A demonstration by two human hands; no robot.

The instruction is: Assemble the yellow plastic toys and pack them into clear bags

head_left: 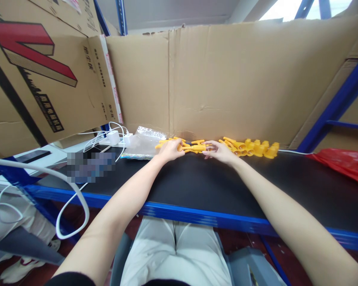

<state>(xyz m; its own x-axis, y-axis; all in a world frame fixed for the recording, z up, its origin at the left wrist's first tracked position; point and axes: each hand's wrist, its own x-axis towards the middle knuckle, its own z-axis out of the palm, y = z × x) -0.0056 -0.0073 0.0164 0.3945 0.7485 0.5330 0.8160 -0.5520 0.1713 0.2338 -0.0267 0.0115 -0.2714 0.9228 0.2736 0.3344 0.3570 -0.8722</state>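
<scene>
Near the back of the black shelf top, both my hands are among small yellow plastic parts. My left hand (171, 149) is closed, its fingertips on the left end of a slim yellow plastic piece (198, 147). Around the other end of that piece curl the fingers of my right hand (219, 151). More yellow stick-like parts lie behind and beside my hands, partly covered by them. To the right of my right hand stands a row of yellow cup-shaped parts (258, 148), several packed close together. The exact kind of these parts is too small to make out.
A clear plastic bag (144, 145) lies left of my hands, near a white power strip (115, 139) with cables. A red plastic bag (343, 163) rests at the right. Cardboard (226, 83) walls the back; a blue metal edge (197, 214) runs along the front.
</scene>
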